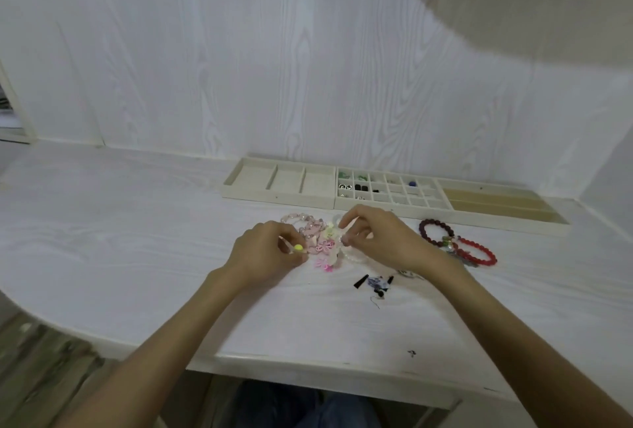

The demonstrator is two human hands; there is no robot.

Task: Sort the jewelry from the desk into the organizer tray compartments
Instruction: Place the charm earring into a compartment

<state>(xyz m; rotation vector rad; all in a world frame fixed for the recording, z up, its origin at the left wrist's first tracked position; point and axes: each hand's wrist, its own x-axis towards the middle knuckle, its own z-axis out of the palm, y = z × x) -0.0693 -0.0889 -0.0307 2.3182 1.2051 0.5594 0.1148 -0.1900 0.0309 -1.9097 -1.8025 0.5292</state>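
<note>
The left hand [265, 249] pinches a yellow bead piece [298, 248]; the right hand [375, 239] pinches a clear strand [356, 254] from the tangled jewelry pile [323, 242] mid-bench. Light, snag-prone: lift by single strands.

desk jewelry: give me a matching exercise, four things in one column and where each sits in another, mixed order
Things
1. dark red bracelet
2. bright red bracelet
3. yellow bead
4. black tassel

Places
A. at the left hand's fingertips
B. on the desk, nearer the person than the pink pile
C. farthest right of the loose pieces
D. just right of the right hand, closer to the organizer tray

Pairs: 1-D, 2-C, 3-A, 4-B
</note>
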